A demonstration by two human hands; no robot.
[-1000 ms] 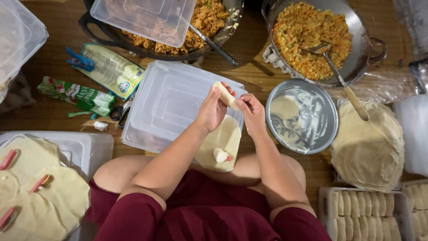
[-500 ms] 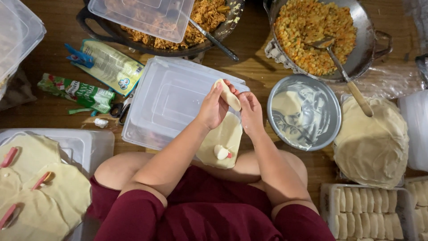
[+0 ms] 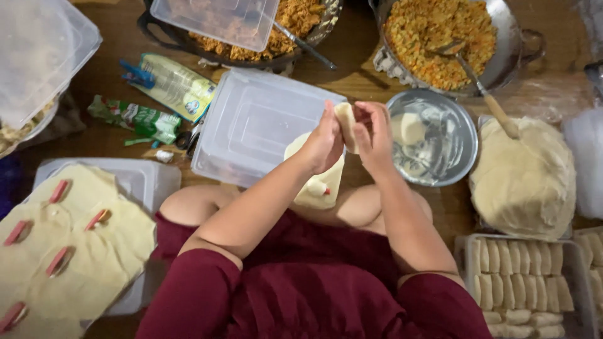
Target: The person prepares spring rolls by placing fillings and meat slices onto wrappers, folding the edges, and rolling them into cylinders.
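Note:
Both my hands hold a pale rolled wrapper (image 3: 345, 125) upright above my lap. My left hand (image 3: 324, 142) grips it from the left and my right hand (image 3: 372, 134) pinches it from the right. Below them a flat wrapper sheet (image 3: 317, 188) with a small piece of filling lies on the edge of an upturned clear plastic lid (image 3: 257, 125). A metal bowl (image 3: 452, 138) of whitish paste sits just right of my hands.
Two pans of orange-yellow filling stand at the back (image 3: 452, 37) (image 3: 301, 19), each with a spoon. A stack of round wrappers (image 3: 521, 182) lies right, a tray of finished rolls (image 3: 521, 282) bottom right. Wrappers with red strips (image 3: 69, 251) lie left, packets (image 3: 169, 81) behind.
My hands have shifted slightly right and turned the roll more upright between the fingers. Nothing else on the floor has moved.

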